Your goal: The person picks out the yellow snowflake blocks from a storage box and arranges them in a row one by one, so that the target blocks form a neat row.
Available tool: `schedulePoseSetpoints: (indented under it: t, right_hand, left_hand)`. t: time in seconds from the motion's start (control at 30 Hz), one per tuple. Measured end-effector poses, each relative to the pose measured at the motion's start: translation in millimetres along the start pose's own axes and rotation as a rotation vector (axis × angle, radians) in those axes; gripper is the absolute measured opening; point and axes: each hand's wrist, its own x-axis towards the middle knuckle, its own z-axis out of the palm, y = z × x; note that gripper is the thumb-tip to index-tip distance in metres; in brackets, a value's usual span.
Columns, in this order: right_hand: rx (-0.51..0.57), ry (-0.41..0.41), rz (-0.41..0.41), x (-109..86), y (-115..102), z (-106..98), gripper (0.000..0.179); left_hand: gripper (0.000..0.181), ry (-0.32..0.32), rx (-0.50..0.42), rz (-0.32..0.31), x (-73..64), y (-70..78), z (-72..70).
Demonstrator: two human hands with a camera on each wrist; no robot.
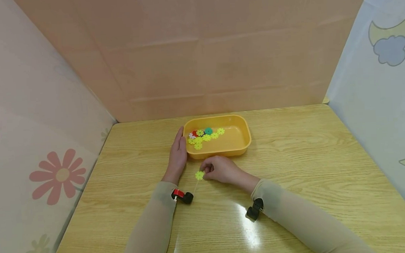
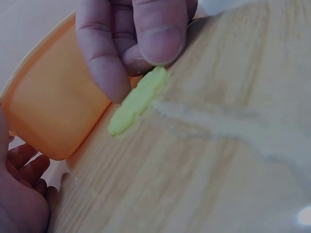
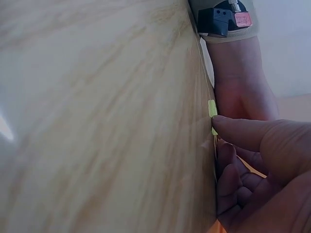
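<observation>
A yellow flower-shaped plastic disc [image 1: 199, 175] lies at table level in front of the basket. My right hand [image 1: 221, 169] pinches its edge with thumb and fingertips; in the left wrist view the thumb and a finger meet the disc [image 2: 138, 102], and in the right wrist view the thumb tip touches it [image 3: 212, 110]. My left hand [image 1: 178, 154] rests along the left side of the orange-yellow plastic basket [image 1: 235, 153], fingers straight against its wall. Inside the basket, mostly at its left, lie several such discs: yellow ones [image 1: 206, 137], a green one [image 1: 208, 131], red and white ones.
The wooden table [image 1: 291, 149] bears the basket near its back edge. A plain curtain [image 1: 199, 58] stands behind it, with patterned cloth walls [image 1: 22, 111] at both sides. Small cameras [image 1: 253, 211] are strapped to both wrists.
</observation>
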Motion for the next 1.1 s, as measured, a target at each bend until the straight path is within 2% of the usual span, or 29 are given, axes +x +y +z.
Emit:
schedulePoseSetpoints:
  t: [0.17, 0.33, 0.67, 0.9, 1.1]
  right_hand:
    - [0.008, 0.000, -0.007, -0.5, 0.5, 0.1, 0.017]
    - [0.064, -0.009, -0.014, -3.1, 1.1, -2.4, 0.019]
    - [0.126, -0.004, 0.013, -18.7, -2.5, -15.6, 0.026]
    - [0.132, 0.072, 0.000, -28.8, -14.3, -41.9, 0.030]
    - [0.112, 0.157, 0.004, -26.2, -19.3, -69.4, 0.031]
  left_hand:
    - [0.058, 0.002, 0.005, 0.011, 0.0, 0.2, 0.2]
    - [0.058, 0.002, 0.009, 0.003, 0.1, 0.2, 0.1]
    - [0.058, 0.002, 0.016, -0.012, 0.6, 0.4, -0.1]
    - [0.058, 0.000, 0.002, -0.037, 0.2, 0.3, 0.5]
    - [0.058, -0.005, -0.004, -0.043, 1.2, -2.5, 1.0]
